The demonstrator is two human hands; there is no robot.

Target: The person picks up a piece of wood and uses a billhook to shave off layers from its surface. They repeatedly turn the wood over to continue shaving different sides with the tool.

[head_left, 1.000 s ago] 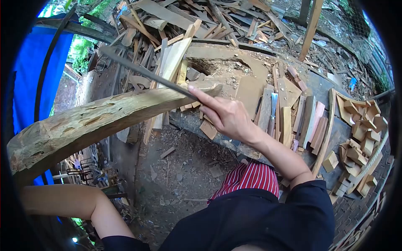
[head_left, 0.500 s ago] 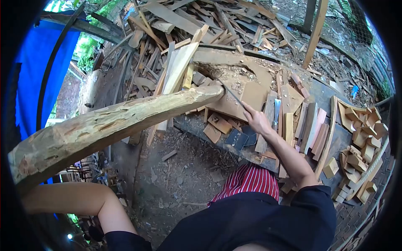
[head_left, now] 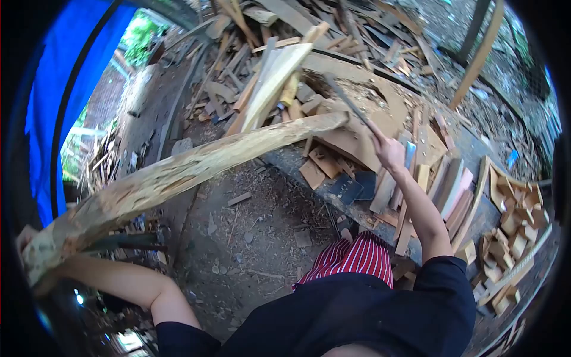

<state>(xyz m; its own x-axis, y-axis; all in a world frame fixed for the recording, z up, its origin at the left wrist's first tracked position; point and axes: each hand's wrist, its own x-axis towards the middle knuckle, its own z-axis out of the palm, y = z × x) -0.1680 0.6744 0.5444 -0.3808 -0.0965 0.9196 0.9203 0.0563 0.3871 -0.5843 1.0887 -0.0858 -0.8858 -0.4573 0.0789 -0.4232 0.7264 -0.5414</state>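
Observation:
A long rough log (head_left: 178,172) runs from the lower left up to the middle, its far end resting on a worn wooden block (head_left: 357,101). My left hand (head_left: 33,250) grips the log's near end at the left edge; the fingers are mostly hidden. My right hand (head_left: 389,152) is shut on the handle of a long dark blade (head_left: 345,98). The blade points up and left, its tip just above the log's far end.
A heap of offcut boards and slats (head_left: 279,65) lies behind the block. Flat wood pieces (head_left: 440,184) and small cut blocks (head_left: 511,202) cover the bench at right. A blue tarp (head_left: 65,101) hangs at left. Chips litter the dirt ground (head_left: 250,238).
My right hand swung the blade down from across the log to its far end, then lifted it a little. The view tilted, and the log's near end dropped lower.

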